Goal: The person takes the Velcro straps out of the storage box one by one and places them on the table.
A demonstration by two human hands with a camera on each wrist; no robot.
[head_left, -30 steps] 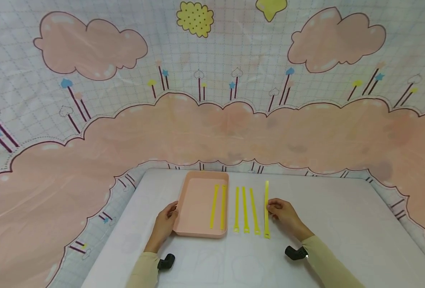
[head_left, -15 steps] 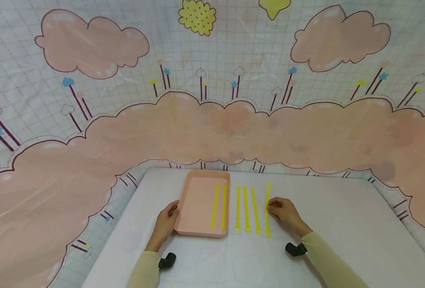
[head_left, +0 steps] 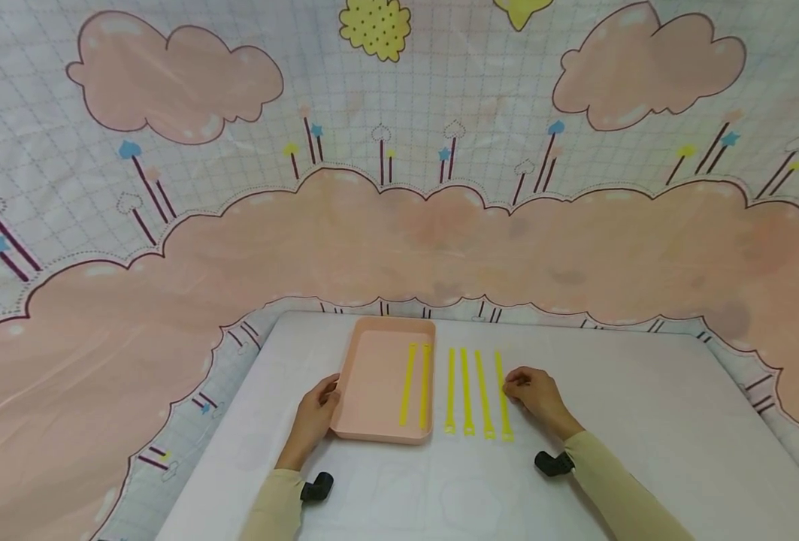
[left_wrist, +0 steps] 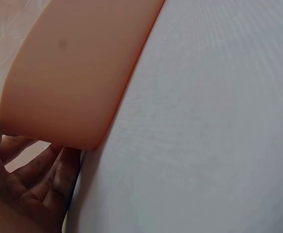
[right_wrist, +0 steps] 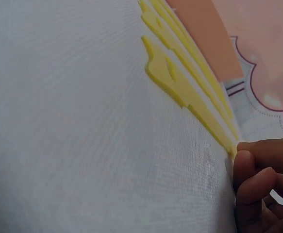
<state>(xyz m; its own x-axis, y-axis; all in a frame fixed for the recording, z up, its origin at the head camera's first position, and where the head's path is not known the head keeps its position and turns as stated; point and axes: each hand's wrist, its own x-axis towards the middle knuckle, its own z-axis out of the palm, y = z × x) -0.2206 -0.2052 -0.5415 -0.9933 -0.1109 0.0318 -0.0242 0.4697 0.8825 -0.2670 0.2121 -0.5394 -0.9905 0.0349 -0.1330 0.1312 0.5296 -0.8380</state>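
Observation:
My left hand (head_left: 315, 413) grips the left side of a pink tray (head_left: 365, 432). In the left wrist view the thumb is by the rim of the tray (left_wrist: 58, 97) and the fingers curl against its outer wall. My right hand (head_left: 533, 392) pinches the edge of a yellow cable tie (head_left: 503, 406), a flat strap with a slotted head, at the right end of a row. Its head points toward me, and it lies along the tabletop in the right wrist view, with the fingertips at the strap (right_wrist: 199, 114).
Left of the held tie, several similar yellow ties (head_left: 467, 391) lie roughly parallel on the white table (head_left: 615, 398). Two more ties (head_left: 407, 383) lie along the right side inside the tray. A cloud-patterned cloth (head_left: 399, 248) hangs behind the table.
The right hand has brought the yellow cable tie down and slightly left, closer to its neighbour, its far end tilting left. The left hand stays at the tray. The head view shifts slightly.

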